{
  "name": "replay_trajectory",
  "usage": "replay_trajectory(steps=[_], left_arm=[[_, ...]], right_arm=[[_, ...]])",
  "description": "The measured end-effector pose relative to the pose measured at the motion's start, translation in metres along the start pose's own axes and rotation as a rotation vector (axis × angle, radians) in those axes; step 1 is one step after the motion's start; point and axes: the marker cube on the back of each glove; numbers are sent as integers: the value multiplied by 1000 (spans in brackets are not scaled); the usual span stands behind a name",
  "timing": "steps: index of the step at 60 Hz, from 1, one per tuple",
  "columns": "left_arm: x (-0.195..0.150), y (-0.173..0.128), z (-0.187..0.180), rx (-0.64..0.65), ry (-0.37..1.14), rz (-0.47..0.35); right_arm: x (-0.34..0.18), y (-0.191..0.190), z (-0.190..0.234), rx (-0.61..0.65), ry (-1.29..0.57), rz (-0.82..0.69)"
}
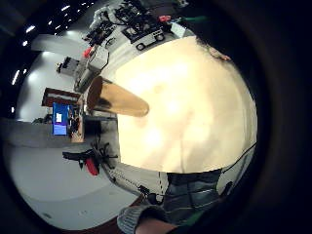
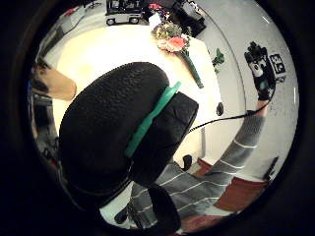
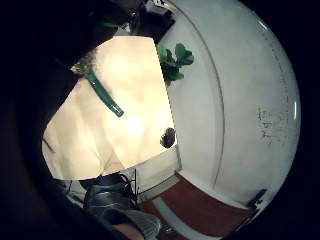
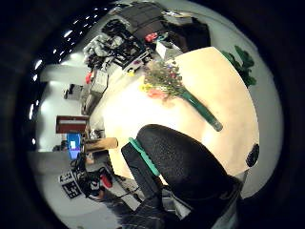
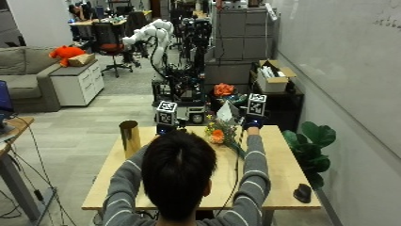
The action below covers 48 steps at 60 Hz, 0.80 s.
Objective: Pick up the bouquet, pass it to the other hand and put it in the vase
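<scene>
The bouquet (image 5: 220,134), with orange and pink blooms and a green wrapped stem, lies on the wooden table (image 5: 276,160) at its far middle. It also shows in the left thumb side palm view (image 2: 172,42) and the right thumb side palm view (image 4: 164,81); only the bouquet's stem (image 3: 102,95) shows beside the right little finger. A tall gold vase (image 5: 130,136) stands upright at the far left of the table, the same vase (image 1: 114,100) seen from the left palm. My left hand (image 5: 166,128) is raised left of the bouquet and my right hand (image 5: 252,124) right of it, both holding nothing.
A small black object (image 5: 303,193) sits at the table's near right corner. A green potted plant (image 5: 313,141) stands on the floor right of the table. Robot equipment and a cart crowd the space behind the far edge.
</scene>
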Motion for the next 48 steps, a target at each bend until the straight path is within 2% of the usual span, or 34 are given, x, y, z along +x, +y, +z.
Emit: replay_trajectory(steps=[2,5,9,12,14,18,22,24,30,35,41,45,48], left_arm=[[3,4,3,-68,16,-14],[8,4,7,-117,67,25],[-7,-5,14,-103,-48,-83],[-9,-3,19,-153,-66,-137],[-8,-6,25,-159,-55,-136],[-14,-27,39,-85,-71,-119],[-29,-41,65,-176,-113,-182],[-32,-52,79,-198,-87,-172],[-25,-38,69,-134,-118,-162],[-20,-47,75,-65,-75,-113],[-25,-43,80,-127,-82,-137],[-26,-45,81,-118,-73,-130],[-26,-46,81,-116,-67,-132]], right_arm=[[6,-10,11,23,-14,10],[16,-20,33,19,-30,64],[24,-29,69,-37,-51,95],[29,-36,99,-69,-50,124],[32,-41,120,-93,-44,144],[33,-44,162,-156,-51,121],[32,-47,198,-166,-80,73],[34,-49,213,-157,-85,88],[40,-48,250,-202,-61,141],[40,-43,273,-287,-52,119],[39,-44,279,-215,-88,125],[41,-46,273,-129,7,209],[45,-38,269,-168,105,325]])
